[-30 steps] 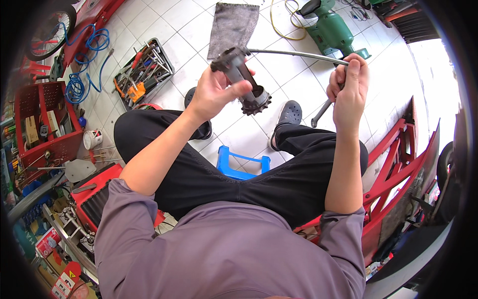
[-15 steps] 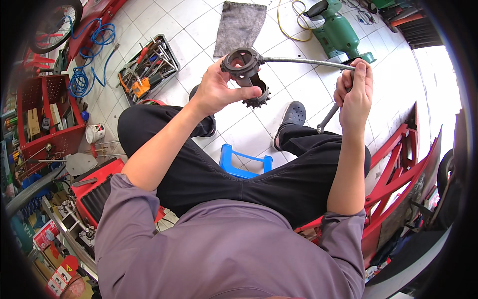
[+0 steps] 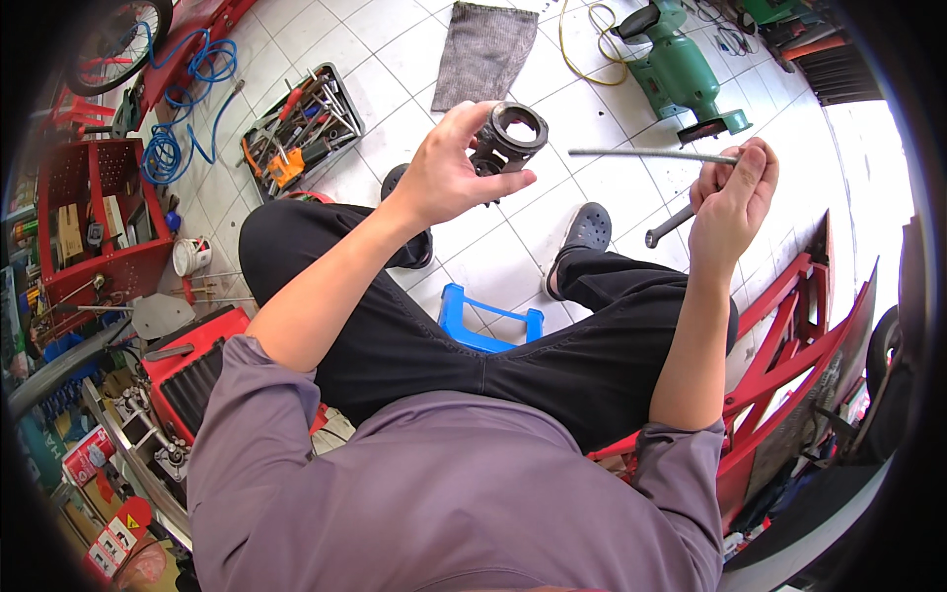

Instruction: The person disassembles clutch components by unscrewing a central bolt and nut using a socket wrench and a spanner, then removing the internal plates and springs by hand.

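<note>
My left hand (image 3: 456,170) holds up a dark metal part (image 3: 513,140) with a round open ring at its top and a hollow body below. Fingers are behind it and the thumb lies along its near side. Off to the right, my right hand (image 3: 732,197) is closed around a thin grey metal rod (image 3: 641,152), whose free end points left toward the ring, apart from it. From the lower side of the same fist sticks out a dark wrench (image 3: 669,227) with a ring end. The grip hides where rod and wrench meet.
A tool tray (image 3: 301,128) full of hand tools lies at the far left, near a coiled blue hose (image 3: 163,158). A grey cloth (image 3: 483,54) and a green bench grinder (image 3: 681,79) are on the tiled floor ahead. Between my legs stands a blue stool (image 3: 483,335).
The rod's end has come away from the metal part, and my right hand has moved right and slightly down. My left hand has turned the part, so its toothed lower end is mostly hidden.
</note>
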`<state>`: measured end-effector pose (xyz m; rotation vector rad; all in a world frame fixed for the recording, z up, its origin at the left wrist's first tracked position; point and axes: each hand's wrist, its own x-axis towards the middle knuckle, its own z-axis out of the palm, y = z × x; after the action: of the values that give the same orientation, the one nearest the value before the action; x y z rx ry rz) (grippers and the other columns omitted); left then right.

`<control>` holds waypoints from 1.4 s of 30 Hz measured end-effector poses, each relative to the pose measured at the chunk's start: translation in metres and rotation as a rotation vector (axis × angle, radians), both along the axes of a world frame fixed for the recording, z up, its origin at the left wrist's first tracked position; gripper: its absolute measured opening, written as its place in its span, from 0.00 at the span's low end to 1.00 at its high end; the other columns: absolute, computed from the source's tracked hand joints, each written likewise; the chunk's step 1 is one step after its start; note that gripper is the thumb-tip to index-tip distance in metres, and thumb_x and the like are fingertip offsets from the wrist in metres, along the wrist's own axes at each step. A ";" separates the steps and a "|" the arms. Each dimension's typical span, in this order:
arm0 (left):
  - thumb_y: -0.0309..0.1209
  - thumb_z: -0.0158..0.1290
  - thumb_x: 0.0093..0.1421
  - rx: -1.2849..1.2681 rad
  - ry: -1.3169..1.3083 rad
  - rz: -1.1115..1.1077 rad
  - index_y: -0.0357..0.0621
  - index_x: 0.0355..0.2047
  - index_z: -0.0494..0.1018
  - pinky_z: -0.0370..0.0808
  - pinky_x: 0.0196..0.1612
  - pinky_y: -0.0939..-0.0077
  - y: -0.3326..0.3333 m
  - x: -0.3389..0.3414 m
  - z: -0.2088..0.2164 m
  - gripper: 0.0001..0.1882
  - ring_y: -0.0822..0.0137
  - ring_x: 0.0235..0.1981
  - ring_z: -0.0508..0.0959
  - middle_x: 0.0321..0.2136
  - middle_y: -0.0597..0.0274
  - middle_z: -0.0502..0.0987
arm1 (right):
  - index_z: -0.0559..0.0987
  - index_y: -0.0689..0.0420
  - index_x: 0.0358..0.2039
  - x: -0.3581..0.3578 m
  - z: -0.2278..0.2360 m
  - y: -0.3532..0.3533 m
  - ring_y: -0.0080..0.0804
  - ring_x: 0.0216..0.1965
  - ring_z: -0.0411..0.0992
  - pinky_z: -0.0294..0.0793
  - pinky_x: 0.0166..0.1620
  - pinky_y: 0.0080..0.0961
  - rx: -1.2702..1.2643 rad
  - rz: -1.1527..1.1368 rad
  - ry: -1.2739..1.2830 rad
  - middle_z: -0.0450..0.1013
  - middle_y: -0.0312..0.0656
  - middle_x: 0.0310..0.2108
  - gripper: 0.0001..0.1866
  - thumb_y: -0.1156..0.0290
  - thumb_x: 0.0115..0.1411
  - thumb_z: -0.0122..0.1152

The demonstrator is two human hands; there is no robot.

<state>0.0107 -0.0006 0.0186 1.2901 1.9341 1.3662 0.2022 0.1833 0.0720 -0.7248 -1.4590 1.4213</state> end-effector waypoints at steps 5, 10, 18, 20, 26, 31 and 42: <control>0.36 0.66 0.46 -0.192 -0.015 -0.052 0.40 0.48 0.68 0.74 0.38 0.77 0.001 0.011 0.006 0.31 0.71 0.35 0.75 0.39 0.58 0.71 | 0.62 0.58 0.40 0.000 0.006 -0.018 0.14 0.15 0.53 0.51 0.16 0.13 0.127 0.008 0.116 0.60 0.34 0.21 0.13 0.61 0.68 0.41; 0.39 0.64 0.46 -0.207 -0.010 -0.143 0.39 0.45 0.69 0.71 0.29 0.78 0.001 0.019 0.006 0.29 0.73 0.26 0.71 0.31 0.61 0.71 | 0.60 0.58 0.39 -0.002 -0.002 -0.036 0.16 0.15 0.54 0.52 0.16 0.13 0.373 0.079 0.176 0.62 0.38 0.21 0.12 0.61 0.68 0.40; 0.41 0.61 0.48 -0.282 -0.259 -0.203 0.40 0.43 0.66 0.68 0.27 0.78 0.003 0.027 0.011 0.27 0.73 0.21 0.69 0.24 0.64 0.70 | 0.64 0.62 0.27 -0.001 -0.020 -0.044 0.25 0.18 0.60 0.60 0.20 0.19 0.766 0.169 0.110 0.64 0.43 0.20 0.12 0.68 0.63 0.49; 0.41 0.61 0.49 -0.203 -0.284 -0.204 0.40 0.46 0.64 0.67 0.27 0.78 0.001 0.028 0.001 0.29 0.74 0.21 0.68 0.24 0.64 0.71 | 0.65 0.62 0.21 -0.001 -0.017 -0.051 0.30 0.17 0.61 0.61 0.19 0.23 0.738 0.193 0.159 0.64 0.45 0.20 0.13 0.71 0.59 0.54; 0.37 0.59 0.52 -0.143 -0.420 -0.278 0.42 0.51 0.59 0.67 0.29 0.80 -0.006 0.027 -0.008 0.30 0.76 0.23 0.68 0.23 0.66 0.71 | 0.64 0.59 0.18 0.001 -0.009 -0.056 0.28 0.13 0.58 0.57 0.14 0.23 0.941 0.294 0.152 0.60 0.42 0.20 0.17 0.67 0.55 0.60; 0.34 0.58 0.53 0.057 -0.473 -0.304 0.42 0.54 0.57 0.69 0.33 0.79 -0.006 0.031 -0.013 0.31 0.76 0.25 0.70 0.27 0.66 0.71 | 0.62 0.57 0.19 0.002 -0.004 -0.062 0.26 0.12 0.57 0.54 0.13 0.21 0.966 0.281 0.188 0.59 0.40 0.20 0.21 0.58 0.56 0.60; 0.35 0.58 0.52 -0.135 -0.202 -0.271 0.41 0.52 0.58 0.63 0.24 0.81 -0.004 0.029 0.002 0.30 0.75 0.17 0.65 0.16 0.70 0.66 | 0.61 0.55 0.24 0.002 0.013 -0.064 0.28 0.13 0.56 0.54 0.14 0.21 1.177 0.303 -0.024 0.58 0.41 0.21 0.13 0.72 0.49 0.59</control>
<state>0.0398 -0.0046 0.0206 1.2447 1.6210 1.1617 0.2045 0.1196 0.0850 0.2351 -2.1087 0.5182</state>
